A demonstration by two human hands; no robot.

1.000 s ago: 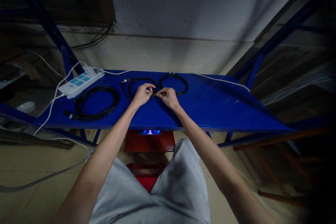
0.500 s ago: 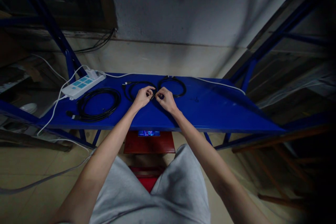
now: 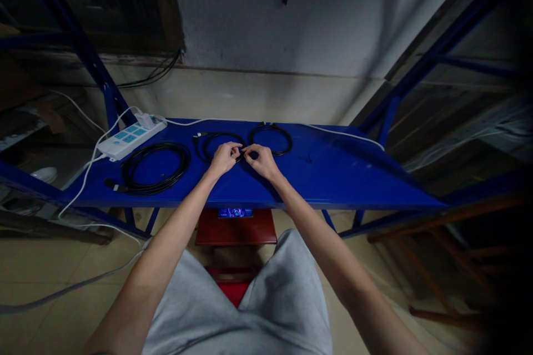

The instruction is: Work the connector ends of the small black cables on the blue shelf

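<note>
My left hand point(image 3: 226, 157) and my right hand point(image 3: 261, 160) meet over the middle of the blue table point(image 3: 350, 177). Thumb and fingers are pinched on both, with the fingertips almost touching. They work at the right side of a coiled black cable point(image 3: 225, 134), whose pale-tipped plug point(image 3: 200, 135) points left. Whatever thin piece lies between the fingertips is too small to make out. Just behind my right hand lies a smaller black cable coil point(image 3: 290, 137). A bigger black cable coil point(image 3: 184, 165) rests to the left, its plug point(image 3: 119, 187) toward the front edge.
A white power strip point(image 3: 132, 138) with blue sockets sits at the table's left end. Its white cord point(image 3: 341, 132) runs along the back edge. Below the front edge, a lit phone point(image 3: 235, 213) lies on a red-brown stool point(image 3: 260, 230). Blue frame posts point(image 3: 388, 116) flank the table.
Both hands stay at the middle coil, and their fingertips have drawn slightly closer together. The view has shifted a little; the coils lie as before.
</note>
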